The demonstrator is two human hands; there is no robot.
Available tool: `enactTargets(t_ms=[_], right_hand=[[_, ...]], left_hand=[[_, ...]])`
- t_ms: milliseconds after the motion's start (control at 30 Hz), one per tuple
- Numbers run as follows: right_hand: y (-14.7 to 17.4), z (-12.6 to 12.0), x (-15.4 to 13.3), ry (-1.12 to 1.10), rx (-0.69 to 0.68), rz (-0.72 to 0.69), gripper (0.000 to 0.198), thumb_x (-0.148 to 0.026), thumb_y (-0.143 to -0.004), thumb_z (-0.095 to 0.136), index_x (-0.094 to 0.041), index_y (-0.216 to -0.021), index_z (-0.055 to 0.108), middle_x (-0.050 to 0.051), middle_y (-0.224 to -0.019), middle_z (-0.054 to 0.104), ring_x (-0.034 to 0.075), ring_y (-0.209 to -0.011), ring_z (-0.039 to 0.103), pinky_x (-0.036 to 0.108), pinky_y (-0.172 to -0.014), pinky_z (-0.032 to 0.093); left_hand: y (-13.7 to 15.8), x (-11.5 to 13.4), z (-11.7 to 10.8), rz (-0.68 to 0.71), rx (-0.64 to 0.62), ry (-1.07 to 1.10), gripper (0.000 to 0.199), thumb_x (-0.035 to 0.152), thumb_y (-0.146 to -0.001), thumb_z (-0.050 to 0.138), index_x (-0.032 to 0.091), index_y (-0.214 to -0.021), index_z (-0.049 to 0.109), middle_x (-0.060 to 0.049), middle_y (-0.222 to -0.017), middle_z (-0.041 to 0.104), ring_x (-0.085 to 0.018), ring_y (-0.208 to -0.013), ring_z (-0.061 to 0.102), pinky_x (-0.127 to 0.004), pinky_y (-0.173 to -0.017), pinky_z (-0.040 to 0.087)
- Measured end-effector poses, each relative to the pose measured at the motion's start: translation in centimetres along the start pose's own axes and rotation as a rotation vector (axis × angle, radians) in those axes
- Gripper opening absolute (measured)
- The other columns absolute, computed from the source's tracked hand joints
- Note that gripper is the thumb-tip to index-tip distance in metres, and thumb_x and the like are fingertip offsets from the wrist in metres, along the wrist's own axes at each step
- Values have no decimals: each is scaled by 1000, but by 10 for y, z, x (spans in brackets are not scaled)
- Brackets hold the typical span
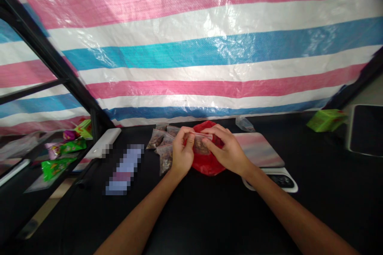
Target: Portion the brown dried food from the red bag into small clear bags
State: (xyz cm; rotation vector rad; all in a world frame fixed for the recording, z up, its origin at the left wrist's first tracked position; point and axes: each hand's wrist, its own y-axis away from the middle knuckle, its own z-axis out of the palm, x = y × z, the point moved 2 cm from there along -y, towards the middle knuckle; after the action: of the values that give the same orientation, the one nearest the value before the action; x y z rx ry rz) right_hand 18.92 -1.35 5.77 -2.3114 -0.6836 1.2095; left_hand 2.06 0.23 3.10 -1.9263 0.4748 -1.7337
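Observation:
Between my two hands is a small clear zip bag (202, 146) with brownish contents. My left hand (183, 149) pinches the bag's top left corner with thumb and forefinger. On the other side my right hand (228, 148) grips the top edge, its thumb and fingers along the zip strip. Beneath the bag lies a red plastic bag (209, 167), partly covered by my hands. Several similar filled zip bags (165, 155) are heaped on the black table just left of my left hand. What exactly fills the bags is too blurred to tell.
Right of my hands are a flat shiny tablet-like slab (260, 149) and a white phone-like object (289, 181). A clear bag (244, 124) lies behind them. A green box (326, 120) stands back right. On the left are a white power strip (104, 143) and green snack packets (56, 167).

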Motion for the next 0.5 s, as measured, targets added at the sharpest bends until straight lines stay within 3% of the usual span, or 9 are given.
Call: enactTargets(t_ms=[67, 167, 267, 400, 500], right_hand=[[0, -5, -2, 15, 44, -8, 21, -37, -103, 54, -29, -117, 68, 4, -104, 71, 23, -100, 65, 38, -91, 41], [-2, -15, 0, 107, 106, -39, 25, -33, -107, 45, -25, -105, 69, 5, -99, 71, 23, -95, 64, 38, -87, 40], [-4, -23, 5, 227, 155, -57, 29, -31, -106, 44, -24, -93, 68, 5, -91, 71, 23, -89, 64, 38, -82, 38], [-5, -27, 10, 311, 193, -53, 28, -31, -104, 47, -24, -88, 69, 4, -86, 71, 23, -85, 63, 38, -79, 38], [-6, -33, 12, 359, 258, -21, 29, -31, -104, 47, -24, -88, 69, 6, -89, 72, 25, -89, 63, 39, -84, 41]], left_hand=[[-9, -5, -11, -32, 163, 22, 19, 39, -101, 53, 22, -94, 58, 0, -83, 60, -15, -75, 57, -26, -70, 47], [-25, -15, -34, -99, 389, -90, 19, 34, -100, 49, 22, -87, 55, 2, -73, 53, -14, -66, 50, -25, -64, 42], [-39, -24, -54, -227, 370, -414, 19, 32, -98, 48, 22, -87, 59, -2, -79, 62, -19, -74, 58, -29, -70, 44], [-46, -30, -73, -437, 215, -833, 20, 30, -96, 48, 22, -99, 65, -12, -91, 72, -32, -86, 67, -40, -76, 46], [-48, -28, -78, -412, 141, -1016, 25, 26, -92, 52, 19, -111, 66, -17, -97, 74, -36, -92, 69, -42, -79, 48]])
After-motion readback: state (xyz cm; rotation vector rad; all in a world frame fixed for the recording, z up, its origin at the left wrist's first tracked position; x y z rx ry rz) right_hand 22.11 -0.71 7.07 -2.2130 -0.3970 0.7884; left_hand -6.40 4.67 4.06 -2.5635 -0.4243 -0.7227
